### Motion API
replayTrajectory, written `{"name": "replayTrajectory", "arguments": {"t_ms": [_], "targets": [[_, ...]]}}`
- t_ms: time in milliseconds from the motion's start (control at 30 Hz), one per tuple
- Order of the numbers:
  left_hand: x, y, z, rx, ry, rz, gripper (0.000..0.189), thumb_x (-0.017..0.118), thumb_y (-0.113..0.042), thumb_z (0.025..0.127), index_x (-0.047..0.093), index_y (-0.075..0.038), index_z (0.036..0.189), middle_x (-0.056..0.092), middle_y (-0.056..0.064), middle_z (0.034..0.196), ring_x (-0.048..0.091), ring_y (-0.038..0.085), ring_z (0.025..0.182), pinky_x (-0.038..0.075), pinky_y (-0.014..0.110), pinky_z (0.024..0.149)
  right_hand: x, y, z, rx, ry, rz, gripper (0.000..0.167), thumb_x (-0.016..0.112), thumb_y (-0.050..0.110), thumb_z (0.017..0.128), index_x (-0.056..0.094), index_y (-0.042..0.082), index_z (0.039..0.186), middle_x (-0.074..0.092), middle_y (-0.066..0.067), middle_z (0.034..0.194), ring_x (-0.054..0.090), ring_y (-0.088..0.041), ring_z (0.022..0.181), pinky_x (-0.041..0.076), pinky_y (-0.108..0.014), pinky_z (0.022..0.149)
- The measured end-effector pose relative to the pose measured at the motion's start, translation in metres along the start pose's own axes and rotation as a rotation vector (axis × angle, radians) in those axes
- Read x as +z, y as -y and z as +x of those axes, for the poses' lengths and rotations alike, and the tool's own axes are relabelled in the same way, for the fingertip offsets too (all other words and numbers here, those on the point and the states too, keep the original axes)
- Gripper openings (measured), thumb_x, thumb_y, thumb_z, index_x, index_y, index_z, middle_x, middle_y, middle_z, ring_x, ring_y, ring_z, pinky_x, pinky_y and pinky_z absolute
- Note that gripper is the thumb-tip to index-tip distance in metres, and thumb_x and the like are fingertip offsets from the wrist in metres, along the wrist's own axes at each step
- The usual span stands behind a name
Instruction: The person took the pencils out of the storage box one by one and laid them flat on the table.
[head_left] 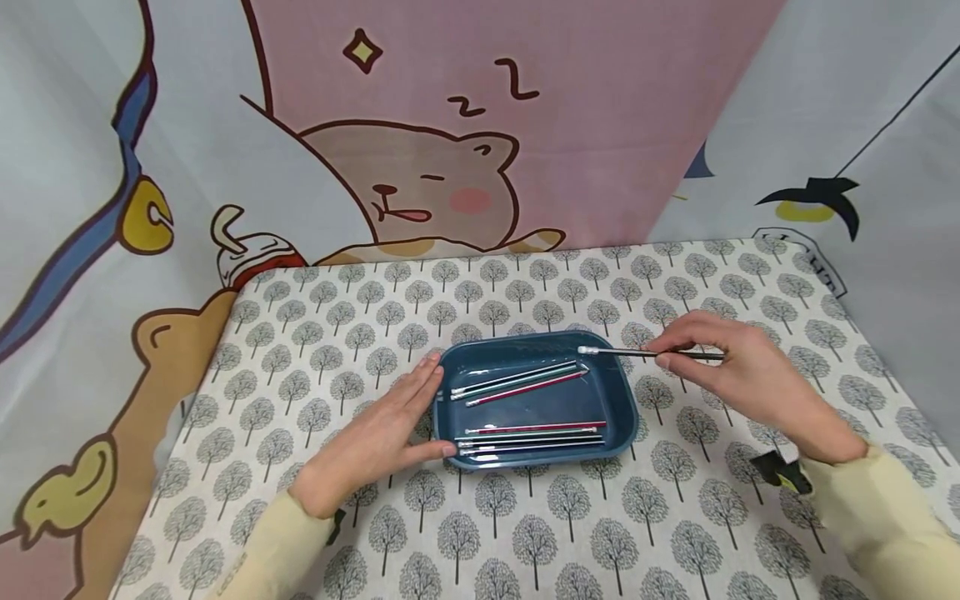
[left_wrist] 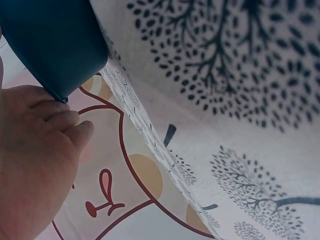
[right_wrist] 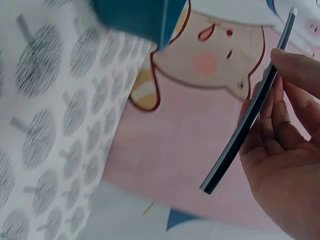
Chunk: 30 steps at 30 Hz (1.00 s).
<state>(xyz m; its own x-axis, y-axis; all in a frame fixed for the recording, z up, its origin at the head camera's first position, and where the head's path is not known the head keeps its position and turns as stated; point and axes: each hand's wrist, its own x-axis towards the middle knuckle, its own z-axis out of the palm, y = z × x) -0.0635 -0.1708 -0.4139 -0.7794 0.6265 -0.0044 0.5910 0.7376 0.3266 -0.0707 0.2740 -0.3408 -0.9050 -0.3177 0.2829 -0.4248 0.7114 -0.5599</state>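
Note:
A dark blue plastic tray (head_left: 628, 400) sits on the table, with several thin pencils lying in it in two groups. One group, including a red pencil (head_left: 525, 389), lies slanted towards the back; the other, including a dark pencil (head_left: 532, 445), runs along the front. My left hand (head_left: 382, 429) rests against the tray's left end, fingers extended along the rim and thumb by the front corner. Between thumb and fingers, my right hand (head_left: 731, 350) pinches a black pencil (right_wrist: 235, 145) just right of the tray. Its white-tipped end reaches over the tray's right back corner.
A white cloth printed with grey trees (head_left: 525, 525) covers the table. Behind it hangs a curtain (head_left: 600, 125) with a sleeping cartoon bear, and more patterned fabric stands at both sides.

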Motion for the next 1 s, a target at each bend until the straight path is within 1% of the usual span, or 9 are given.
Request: {"name": "replayTrajectory", "arguments": {"t_ms": [67, 133, 233, 400, 533, 667, 800, 933, 1000], "targets": [[0.000, 0.000, 0.000, 0.000, 0.000, 0.000, 0.105, 0.060, -0.069, 0.093, 0.018, -0.004, 0.165, 0.006, 0.010, 0.174, 0.014, 0.027, 0.158, 0.025, 0.049, 0.124, -0.004, -0.009, -0.004, 0.029, -0.008, -0.004, 0.035, 0.083, 0.001, 0.086, 0.080, 0.031, 0.103, 0.071, 0.014, 0.107, 0.058, 0.006, 0.104, 0.044, -0.005, 0.084], [0.000, 0.000, 0.000, 0.002, 0.000, -0.002, 0.105, 0.061, -0.068, 0.094, 0.017, -0.004, 0.165, 0.006, 0.010, 0.174, 0.014, 0.027, 0.158, 0.025, 0.049, 0.124, -0.008, -0.018, -0.006, 0.034, -0.021, -0.017, 0.034, 0.083, -0.001, 0.085, 0.080, 0.029, 0.103, 0.071, 0.012, 0.107, 0.058, 0.007, 0.100, 0.044, -0.004, 0.081], [0.000, 0.000, 0.000, -0.007, 0.007, -0.009, 0.105, 0.060, -0.068, 0.094, 0.016, -0.005, 0.165, 0.002, 0.006, 0.174, 0.013, 0.027, 0.158, 0.024, 0.048, 0.125, -0.011, -0.031, -0.008, 0.047, -0.022, -0.053, 0.032, 0.082, -0.001, 0.086, 0.080, 0.026, 0.104, 0.071, 0.008, 0.108, 0.057, 0.010, 0.099, 0.043, -0.004, 0.081], [0.000, 0.001, -0.001, -0.009, 0.010, -0.012, 0.105, 0.058, -0.070, 0.094, 0.016, -0.005, 0.165, -0.002, 0.003, 0.173, 0.013, 0.027, 0.158, 0.024, 0.049, 0.125, -0.012, -0.053, -0.013, 0.095, 0.009, -0.082, 0.026, 0.081, 0.003, 0.088, 0.081, 0.023, 0.105, 0.072, 0.004, 0.110, 0.054, 0.013, 0.098, 0.043, -0.005, 0.079], [0.001, 0.002, 0.000, 0.006, -0.001, -0.010, 0.105, 0.058, -0.070, 0.094, 0.017, -0.004, 0.165, 0.001, 0.007, 0.174, 0.014, 0.028, 0.158, 0.025, 0.050, 0.125, -0.012, -0.069, -0.017, 0.111, 0.036, -0.082, 0.023, 0.079, 0.005, 0.091, 0.080, 0.020, 0.107, 0.072, 0.000, 0.112, 0.055, 0.015, 0.095, 0.046, -0.006, 0.074], [0.001, 0.002, -0.001, 0.008, -0.005, -0.013, 0.105, 0.059, -0.070, 0.094, 0.017, -0.004, 0.165, 0.002, 0.007, 0.174, 0.014, 0.027, 0.158, 0.025, 0.050, 0.125, -0.010, -0.083, -0.020, 0.167, 0.086, -0.051, 0.019, 0.078, 0.007, 0.093, 0.078, 0.019, 0.108, 0.072, -0.002, 0.110, 0.057, 0.011, 0.092, 0.049, -0.008, 0.071], [0.000, 0.001, -0.001, 0.005, -0.003, -0.015, 0.105, 0.060, -0.069, 0.094, 0.017, -0.004, 0.165, -0.001, 0.004, 0.173, 0.014, 0.028, 0.158, 0.025, 0.050, 0.125, -0.006, -0.096, -0.020, 0.216, 0.141, -0.042, 0.018, 0.078, 0.009, 0.093, 0.078, 0.016, 0.110, 0.071, -0.003, 0.106, 0.060, 0.002, 0.088, 0.052, -0.013, 0.070], [0.000, 0.001, 0.000, 0.003, 0.000, -0.018, 0.105, 0.061, -0.067, 0.094, 0.018, -0.004, 0.165, -0.002, 0.003, 0.173, 0.014, 0.028, 0.158, 0.025, 0.049, 0.125, -0.001, -0.104, -0.020, 0.227, 0.168, -0.055, 0.018, 0.078, 0.009, 0.092, 0.078, 0.014, 0.110, 0.072, -0.003, 0.104, 0.061, -0.002, 0.086, 0.053, -0.016, 0.070], [0.000, 0.000, 0.000, 0.001, 0.003, -0.017, 0.104, 0.062, -0.067, 0.094, 0.018, -0.004, 0.165, -0.002, 0.003, 0.173, 0.013, 0.027, 0.158, 0.025, 0.049, 0.125, 0.001, -0.108, -0.020, 0.218, 0.177, -0.067, 0.018, 0.078, 0.009, 0.092, 0.078, 0.014, 0.110, 0.072, -0.001, 0.103, 0.061, -0.003, 0.086, 0.053, -0.017, 0.071]]}}
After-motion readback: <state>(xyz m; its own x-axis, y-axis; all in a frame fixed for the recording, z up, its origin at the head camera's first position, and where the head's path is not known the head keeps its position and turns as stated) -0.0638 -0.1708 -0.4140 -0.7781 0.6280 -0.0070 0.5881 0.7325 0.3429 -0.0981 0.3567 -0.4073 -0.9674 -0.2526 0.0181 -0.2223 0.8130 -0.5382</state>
